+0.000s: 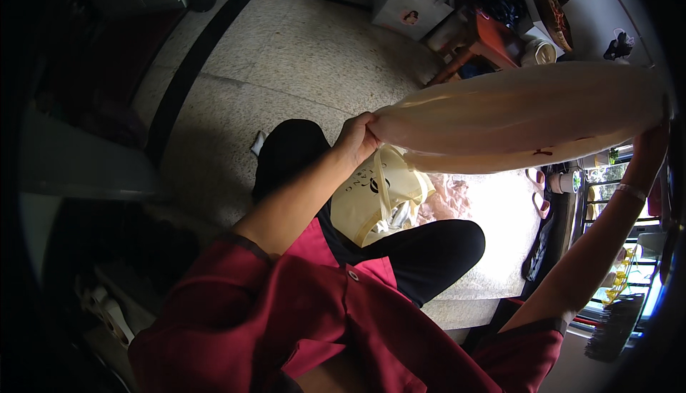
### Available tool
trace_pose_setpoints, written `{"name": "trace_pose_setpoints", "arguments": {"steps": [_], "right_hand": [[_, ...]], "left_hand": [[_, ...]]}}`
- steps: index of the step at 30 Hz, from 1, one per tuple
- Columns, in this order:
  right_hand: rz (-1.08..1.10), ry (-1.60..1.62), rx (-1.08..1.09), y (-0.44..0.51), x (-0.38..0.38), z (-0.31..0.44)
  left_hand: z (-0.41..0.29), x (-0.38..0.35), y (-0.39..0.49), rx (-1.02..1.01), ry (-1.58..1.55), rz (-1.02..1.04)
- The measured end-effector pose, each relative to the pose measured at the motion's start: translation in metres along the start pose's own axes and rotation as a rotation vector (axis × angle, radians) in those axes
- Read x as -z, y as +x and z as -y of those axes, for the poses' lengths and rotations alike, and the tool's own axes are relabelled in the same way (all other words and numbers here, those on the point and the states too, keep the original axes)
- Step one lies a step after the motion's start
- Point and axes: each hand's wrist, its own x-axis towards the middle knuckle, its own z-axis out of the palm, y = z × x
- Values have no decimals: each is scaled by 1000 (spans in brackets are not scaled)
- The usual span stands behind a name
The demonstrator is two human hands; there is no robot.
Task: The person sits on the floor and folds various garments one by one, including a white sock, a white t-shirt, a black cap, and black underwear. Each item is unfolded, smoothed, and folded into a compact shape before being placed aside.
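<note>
A large, pale, translucent plastic bag [514, 117] stretches between my two hands, bulging in the middle, with a small dark red mark near its lower edge. My left hand [359, 137] pinches one end of it, above my bent knee. At the far right my right hand [651, 141] is raised at its other end, in shadow, so the fingers are hard to make out. Below the plastic sits a cream tote bag [353, 208] between my legs, bearing writing, with something whitish in its mouth. Crumpled pink plastic [445, 197] lies beside the tote on the floor.
Beyond the plastic stand a white paper bag [412, 12], a reddish wooden stool [496, 39] and a woven tray [554, 15]. Pink slippers [540, 208] and a white plant pot [563, 182] are by the barred opening at right. A dark brush [614, 326] hangs near my right arm.
</note>
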Motion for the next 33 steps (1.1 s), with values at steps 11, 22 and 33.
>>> {"name": "trace_pose_setpoints", "arguments": {"steps": [11,22,33], "right_hand": [[-145,64,-95,16,111,-30],[-184,-30,-47,-29,15,-41],[334,-434,-136,-126,-157,-58]], "left_hand": [[3,13,-35,136,257,40],[-19,14,-28,24,15,65],[-72,-186,-56,-702,1034,566]]}}
